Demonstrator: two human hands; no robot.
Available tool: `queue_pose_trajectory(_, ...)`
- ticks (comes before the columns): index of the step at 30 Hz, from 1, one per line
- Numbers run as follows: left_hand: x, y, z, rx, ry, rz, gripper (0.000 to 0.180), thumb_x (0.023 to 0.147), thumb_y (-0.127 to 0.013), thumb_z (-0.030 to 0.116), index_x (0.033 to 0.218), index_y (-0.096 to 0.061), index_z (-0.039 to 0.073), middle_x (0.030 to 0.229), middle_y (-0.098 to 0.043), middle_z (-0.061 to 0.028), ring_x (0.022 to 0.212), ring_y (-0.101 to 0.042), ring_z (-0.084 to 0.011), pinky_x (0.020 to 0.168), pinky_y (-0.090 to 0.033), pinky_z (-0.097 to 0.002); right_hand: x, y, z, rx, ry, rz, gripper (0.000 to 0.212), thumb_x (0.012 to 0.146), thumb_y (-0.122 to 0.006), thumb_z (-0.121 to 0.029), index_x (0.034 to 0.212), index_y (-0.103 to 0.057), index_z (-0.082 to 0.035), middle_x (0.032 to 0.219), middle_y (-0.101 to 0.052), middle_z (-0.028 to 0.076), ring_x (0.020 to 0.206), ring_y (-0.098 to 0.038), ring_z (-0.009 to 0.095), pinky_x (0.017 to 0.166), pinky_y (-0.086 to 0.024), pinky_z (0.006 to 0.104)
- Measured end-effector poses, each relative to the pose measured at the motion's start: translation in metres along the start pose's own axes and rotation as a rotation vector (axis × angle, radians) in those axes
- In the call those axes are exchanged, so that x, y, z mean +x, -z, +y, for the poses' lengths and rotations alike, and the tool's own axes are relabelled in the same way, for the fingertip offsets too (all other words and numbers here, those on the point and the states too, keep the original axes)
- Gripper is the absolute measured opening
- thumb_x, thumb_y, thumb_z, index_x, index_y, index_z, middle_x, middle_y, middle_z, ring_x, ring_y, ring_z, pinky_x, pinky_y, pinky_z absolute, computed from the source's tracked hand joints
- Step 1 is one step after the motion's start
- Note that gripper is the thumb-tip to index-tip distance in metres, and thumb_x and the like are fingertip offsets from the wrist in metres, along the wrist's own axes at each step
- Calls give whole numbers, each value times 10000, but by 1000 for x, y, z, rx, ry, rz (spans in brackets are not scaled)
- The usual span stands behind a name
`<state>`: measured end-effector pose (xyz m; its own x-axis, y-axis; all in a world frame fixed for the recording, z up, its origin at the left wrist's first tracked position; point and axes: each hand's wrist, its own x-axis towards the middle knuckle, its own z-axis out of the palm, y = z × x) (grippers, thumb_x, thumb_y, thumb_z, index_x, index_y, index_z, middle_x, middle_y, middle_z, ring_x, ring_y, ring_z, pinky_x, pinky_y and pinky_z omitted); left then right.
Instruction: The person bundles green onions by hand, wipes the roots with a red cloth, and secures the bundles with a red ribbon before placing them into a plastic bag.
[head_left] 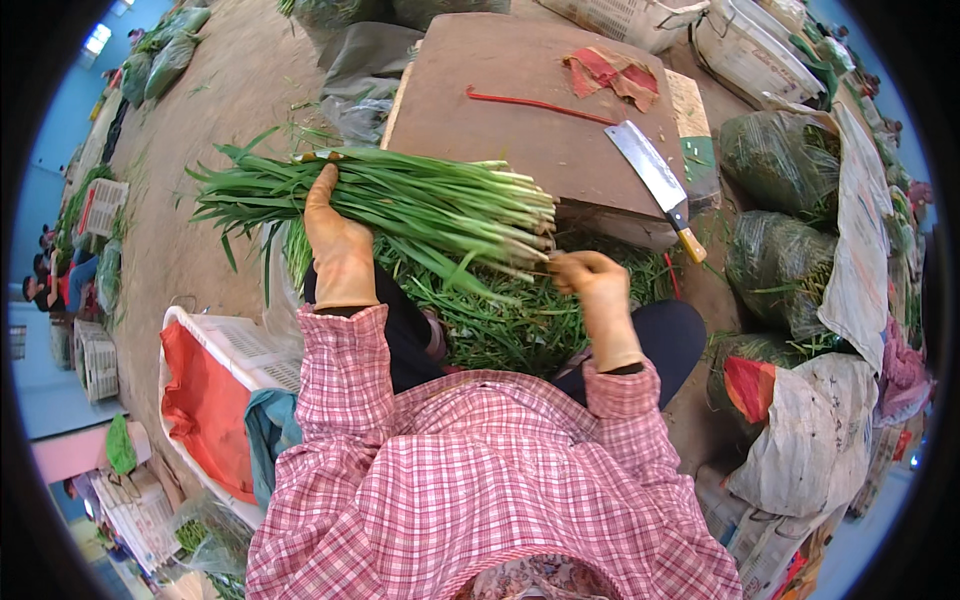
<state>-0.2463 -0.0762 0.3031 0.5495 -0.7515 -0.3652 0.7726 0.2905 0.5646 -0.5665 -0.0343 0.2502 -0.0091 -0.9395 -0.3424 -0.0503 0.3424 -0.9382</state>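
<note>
The green bundle (430, 190) runs crosswise, pale ends (525, 215) rightward — left hand (338, 250) clamped round it, right hand (602, 290) beside, grip unclear.

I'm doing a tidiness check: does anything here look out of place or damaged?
Yes: the cleaver lies askew, its handle jutting past the edge of the brown worktop. A red scrap there looks ragged, and loose leaves lie strewn below the held bundle.

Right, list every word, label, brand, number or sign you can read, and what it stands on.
None can be read clearly.
White sack, lower right: dark print, too blurred.
White crate, upper right: any marks too small.
Cleaver blade: no lettering I can make out.
</note>
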Motion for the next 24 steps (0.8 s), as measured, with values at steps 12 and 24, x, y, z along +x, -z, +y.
queue_pose_trajectory(12, -35, -7, -46, 69, -81, -45, 228, 895, -580, 44, 1119, -625, 45, 1092, -656, -93, 997, -634, -236, 918, -525, -386, -1, -100, -65, -512, 1000, -67, 203, 761, -752, -99, 958, -716, -66, 827, -685, 99, 728, -666, 235, 679, -530, 318)
queue_pose_trajectory(24, -7, 16, -28, 92, -97, 0, 196, 878, -607, 80, 1059, -664, 31, 1077, -665, -87, 969, -640, -258, 904, -528, -426, -16, 25, -65, -305, 331, -350, 200, 839, -670, -83, 1032, -685, -30, 901, -702, 117, 733, -671, 206, 642, -523, 304)
